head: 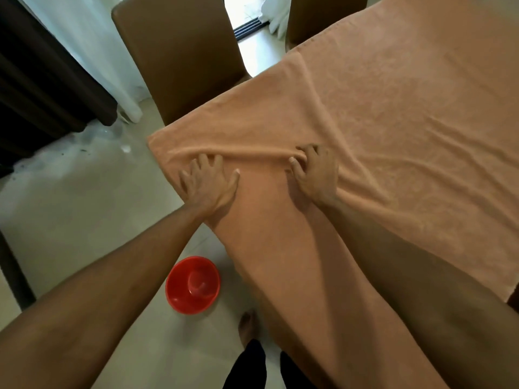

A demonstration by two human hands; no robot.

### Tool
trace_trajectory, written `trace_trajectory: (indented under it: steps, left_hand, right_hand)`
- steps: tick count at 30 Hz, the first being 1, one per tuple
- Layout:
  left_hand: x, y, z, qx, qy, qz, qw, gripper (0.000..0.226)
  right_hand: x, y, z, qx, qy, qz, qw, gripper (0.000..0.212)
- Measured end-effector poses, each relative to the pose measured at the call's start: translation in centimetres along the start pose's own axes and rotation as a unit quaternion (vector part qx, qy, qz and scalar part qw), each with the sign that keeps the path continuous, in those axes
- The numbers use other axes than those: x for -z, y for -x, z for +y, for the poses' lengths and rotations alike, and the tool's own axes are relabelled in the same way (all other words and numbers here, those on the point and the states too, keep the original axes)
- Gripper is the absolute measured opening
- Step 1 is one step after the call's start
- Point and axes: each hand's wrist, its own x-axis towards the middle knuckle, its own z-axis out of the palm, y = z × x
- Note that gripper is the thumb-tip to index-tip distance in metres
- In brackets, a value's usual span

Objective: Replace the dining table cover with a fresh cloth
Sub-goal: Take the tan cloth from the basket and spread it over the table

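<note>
A peach terry cloth [393,113] lies spread over the dining table and hangs down over the near edge. My left hand [209,182] rests flat on the cloth near the table's near left corner, fingers spread. My right hand [316,171] presses on the cloth a little to the right, its fingertips at a raised fold [252,153] that runs between the two hands. Neither hand holds anything. The table itself is hidden under the cloth.
A brown chair [179,60] stands at the table's left side, and another chair [323,15] at the far end. A red plastic bowl [192,284] sits on the tiled floor by the table. My bare foot [247,324] is beside it. Curtains [56,66] hang at left.
</note>
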Motion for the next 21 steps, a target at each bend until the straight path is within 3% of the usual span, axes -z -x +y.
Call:
trace_trajectory:
  steps: [2,6,12,21]
  left_hand:
    - [0.4,-0.8,0.4,0.012,-0.016,0.036,0.999,0.054]
    - [-0.3,-2.0,2.2,-0.053,0.008,0.083,0.995,0.043]
    - [-1.7,-5.3,5.5,-0.053,0.046,-0.053,0.996,0.069]
    - [-2.4,-10.1,4.6,-0.016,0.024,-0.08,0.996,0.077]
  right_hand:
    - [0.6,-0.8,0.8,-0.041,0.034,-0.005,0.999,0.046]
    - [0.9,-2.8,3.3,-0.09,0.059,-0.029,0.994,0.05]
    - [0.4,-5.9,4.8,-0.135,0.053,-0.111,0.983,0.06]
    - [-1.7,-8.6,3.7,-0.13,0.113,-0.119,0.978,0.07]
